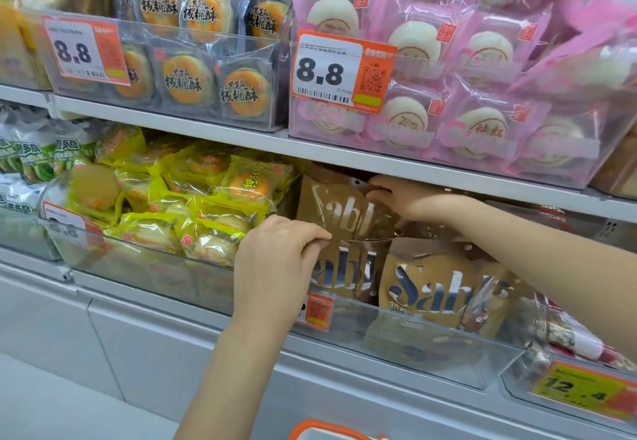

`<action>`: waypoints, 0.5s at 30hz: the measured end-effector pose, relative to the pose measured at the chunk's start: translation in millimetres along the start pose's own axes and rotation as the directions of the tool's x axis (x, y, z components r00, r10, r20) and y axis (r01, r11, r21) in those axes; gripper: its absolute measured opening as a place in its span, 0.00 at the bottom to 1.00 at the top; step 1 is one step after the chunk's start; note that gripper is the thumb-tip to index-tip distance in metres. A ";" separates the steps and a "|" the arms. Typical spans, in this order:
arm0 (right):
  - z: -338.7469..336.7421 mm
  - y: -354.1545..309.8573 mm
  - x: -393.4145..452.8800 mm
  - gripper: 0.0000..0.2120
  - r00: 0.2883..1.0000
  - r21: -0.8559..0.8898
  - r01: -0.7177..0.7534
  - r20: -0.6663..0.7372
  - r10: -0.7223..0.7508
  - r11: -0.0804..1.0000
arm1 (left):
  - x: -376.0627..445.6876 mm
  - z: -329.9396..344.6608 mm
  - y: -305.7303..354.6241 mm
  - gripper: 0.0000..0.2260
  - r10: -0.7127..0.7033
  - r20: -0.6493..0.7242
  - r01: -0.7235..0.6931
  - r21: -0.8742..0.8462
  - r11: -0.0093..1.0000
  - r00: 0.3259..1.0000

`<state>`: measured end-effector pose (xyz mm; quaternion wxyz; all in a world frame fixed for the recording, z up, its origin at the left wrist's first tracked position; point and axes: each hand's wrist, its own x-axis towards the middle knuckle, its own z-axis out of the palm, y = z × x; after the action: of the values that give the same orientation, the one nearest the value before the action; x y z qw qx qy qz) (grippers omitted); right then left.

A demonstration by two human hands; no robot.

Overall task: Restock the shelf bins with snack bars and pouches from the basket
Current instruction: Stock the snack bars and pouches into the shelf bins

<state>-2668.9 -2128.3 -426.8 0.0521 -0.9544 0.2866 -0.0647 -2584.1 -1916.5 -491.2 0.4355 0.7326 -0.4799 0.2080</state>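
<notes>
Orange basket rim (322, 430) peeks in below; left hand (275, 260) pinches the clear plastic bin's front edge (362, 240) while right hand (410, 200) grips a tan "Sablé" pouch (337, 207) (upright) inside that lower-shelf bin.

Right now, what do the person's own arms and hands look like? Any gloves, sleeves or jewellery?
Both arms are bare as far as the picture shows: no sleeve reaches either forearm. The left hand and the right hand wear no gloves, and no ring, watch or bracelet shows on the fingers or wrists in view. The upper arms lie outside the picture, so what is worn there cannot be told.
</notes>
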 end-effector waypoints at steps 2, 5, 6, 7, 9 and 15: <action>5.3 4.3 10.8 0.14 0.993 0.048 -0.036 -0.113 0.041 0.998 | 0.9 0.4 1.6 0.05 0.028 -0.017 -0.028 0.017 0.999 0.999; 10.9 7.1 21.4 0.07 0.974 0.139 -0.043 -0.216 0.073 0.989 | 3.4 1.5 3.5 0.06 0.054 -0.022 -0.054 0.032 0.998 0.998; 12.2 8.8 24.6 0.07 0.972 0.118 -0.049 -0.222 0.074 0.992 | 4.0 1.9 3.4 0.06 0.055 -0.018 -0.054 0.028 0.998 0.998; 12.3 10.9 26.8 0.08 0.977 0.080 -0.050 -0.205 0.065 0.996 | 4.1 1.8 3.5 0.05 0.053 -0.010 -0.053 0.024 0.998 0.999; 9.0 9.2 24.0 0.16 0.993 0.000 -0.013 -0.116 0.013 1.000 | 4.3 1.1 3.4 0.05 0.033 0.009 -0.033 0.010 0.999 0.999; -0.2 1.9 -19.7 0.33 1.000 -0.100 0.026 0.013 -0.025 0.995 | 5.1 0.2 -0.7 0.15 0.111 0.004 -0.111 0.051 0.993 0.994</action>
<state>-2686.2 -2119.0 -428.7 0.0053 -0.9598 0.2770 -0.0452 -2581.3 -1919.2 -487.9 0.4039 0.7160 -0.5147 0.2435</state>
